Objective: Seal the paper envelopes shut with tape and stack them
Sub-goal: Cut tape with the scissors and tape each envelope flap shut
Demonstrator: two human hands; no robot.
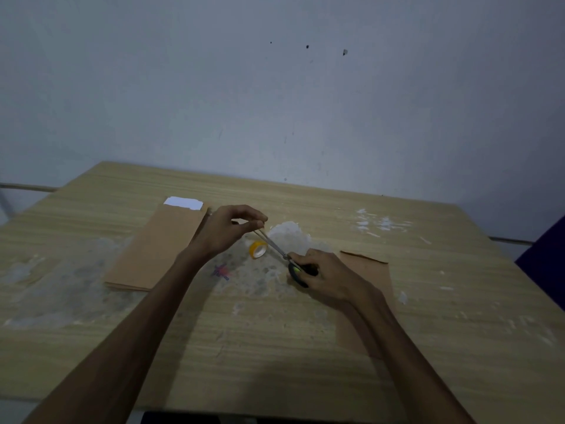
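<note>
Right hand [321, 275] grips scissors [276, 249]; left hand [227, 229] pinches a tape [258, 249] strip.
Tape-cutting stage: envelopes [156, 249] lie apparently unsealed, none visibly taped yet.

Worn on the head, looking forward and down across the surface [275, 347], close over both forearms, toward the wall [275, 87].

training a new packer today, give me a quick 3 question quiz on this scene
1. True or false: the right hand grips the scissors.
2. Where is the tape roll? A) in the left hand B) on the table between the hands C) on the envelope stack
3. What colour is the paper sticking out of the top envelope of the stack?

Key: 1 true; 2 B; 3 white.
</note>
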